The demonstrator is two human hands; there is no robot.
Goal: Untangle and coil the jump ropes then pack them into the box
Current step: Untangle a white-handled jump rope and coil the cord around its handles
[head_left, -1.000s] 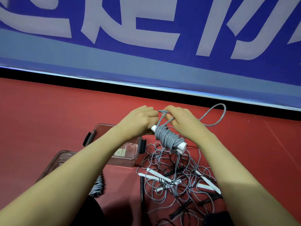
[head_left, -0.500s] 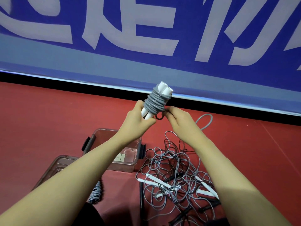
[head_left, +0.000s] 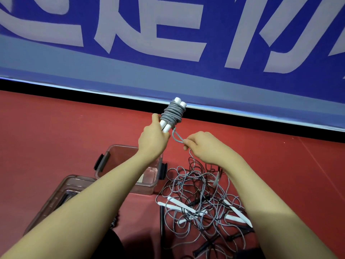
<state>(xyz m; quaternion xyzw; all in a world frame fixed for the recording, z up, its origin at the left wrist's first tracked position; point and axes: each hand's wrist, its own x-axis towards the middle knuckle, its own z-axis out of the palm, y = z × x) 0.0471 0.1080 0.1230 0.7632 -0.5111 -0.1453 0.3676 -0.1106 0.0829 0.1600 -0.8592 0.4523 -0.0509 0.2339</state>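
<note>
Right hand [head_left: 207,146] has drawn the gray tail loop [head_left: 177,137] down, pinching it. Left hand [head_left: 153,139] grips the wound jump rope bundle [head_left: 172,114]; wrap looks finished, so next cinch it and drop it in the clear box [head_left: 128,184].

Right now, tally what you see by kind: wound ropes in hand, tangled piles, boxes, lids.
Wound grey jump rope, gripped by the left hand: 1
Tangled rope pile: 1 (separate ropes cannot be counted)
Clear plastic box: 1
Box lid: 1
Total: 4
</note>
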